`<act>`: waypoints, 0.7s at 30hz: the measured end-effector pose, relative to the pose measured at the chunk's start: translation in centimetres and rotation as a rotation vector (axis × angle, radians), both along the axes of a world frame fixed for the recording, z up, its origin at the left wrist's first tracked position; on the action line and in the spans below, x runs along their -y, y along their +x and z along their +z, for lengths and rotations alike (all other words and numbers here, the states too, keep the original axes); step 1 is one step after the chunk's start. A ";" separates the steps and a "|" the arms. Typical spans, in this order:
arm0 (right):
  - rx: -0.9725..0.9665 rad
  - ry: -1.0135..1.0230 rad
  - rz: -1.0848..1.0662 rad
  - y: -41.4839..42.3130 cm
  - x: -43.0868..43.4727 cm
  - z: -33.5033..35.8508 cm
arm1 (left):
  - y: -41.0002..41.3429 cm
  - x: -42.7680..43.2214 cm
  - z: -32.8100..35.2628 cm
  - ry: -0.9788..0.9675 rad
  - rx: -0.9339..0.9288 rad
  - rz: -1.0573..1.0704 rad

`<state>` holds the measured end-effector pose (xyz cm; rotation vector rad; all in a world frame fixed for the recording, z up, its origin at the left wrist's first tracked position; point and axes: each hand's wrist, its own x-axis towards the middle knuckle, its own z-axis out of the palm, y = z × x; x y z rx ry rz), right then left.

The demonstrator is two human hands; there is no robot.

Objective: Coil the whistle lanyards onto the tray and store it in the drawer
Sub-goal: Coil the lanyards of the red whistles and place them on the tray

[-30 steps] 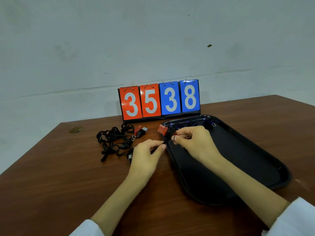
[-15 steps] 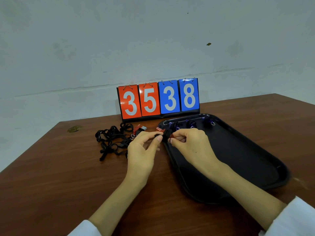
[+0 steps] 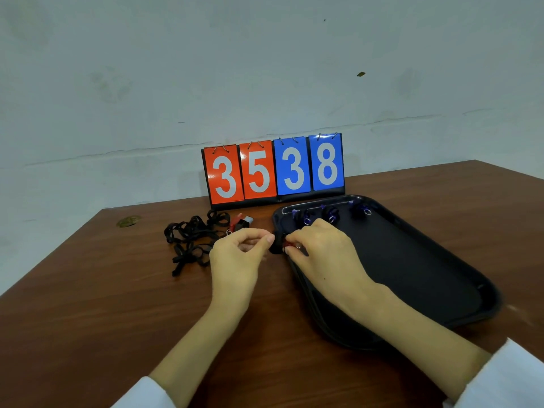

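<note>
One coiled lanyard [image 3: 277,246], black with a bit of red whistle showing, right over the near-left rim of the tray [image 3: 426,275]. Pinched in the curled fingers [image 3: 294,248] of the right hand [image 3: 321,254]. Left hand [image 3: 235,260] just beside, thumb and forefinger curled in, forefinger tip touching the coil's left side; cannot tell whether actually gripping. Three small coils [image 3: 331,214] with purple bits and metal rings already inside the tray, lined up along its far edge. Tray black, flat on the tabletop [image 3: 88,319], right of centre. Loose tangle of lanyards [image 3: 194,240] on the tabletop left of the hands, well outside the tray. Red-and-black whistle [image 3: 240,223] at the tangle's right end. Flip scoreboard [image 3: 273,169] upright behind, 35 in red, 38 in blue, just beyond the tray's far-left corner. Brownish mark [image 3: 128,221] near the tabletop's far-left corner. White sleeves [image 3: 500,378] at the bottom edge. Pale wall [image 3: 265,69] behind.
</note>
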<state>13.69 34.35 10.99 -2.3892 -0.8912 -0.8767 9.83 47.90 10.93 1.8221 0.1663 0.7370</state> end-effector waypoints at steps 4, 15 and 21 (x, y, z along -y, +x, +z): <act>0.031 -0.028 -0.003 0.0 0.2 0.1 | 0.0 -0.3 0.3 0.128 -0.033 0.013; 0.089 -0.208 0.014 -0.2 -0.3 -0.6 | -0.6 0.2 0.4 0.660 -0.131 0.067; 0.047 -0.257 0.050 -0.5 -0.9 -0.7 | -0.4 0.1 -0.2 0.745 -0.135 0.031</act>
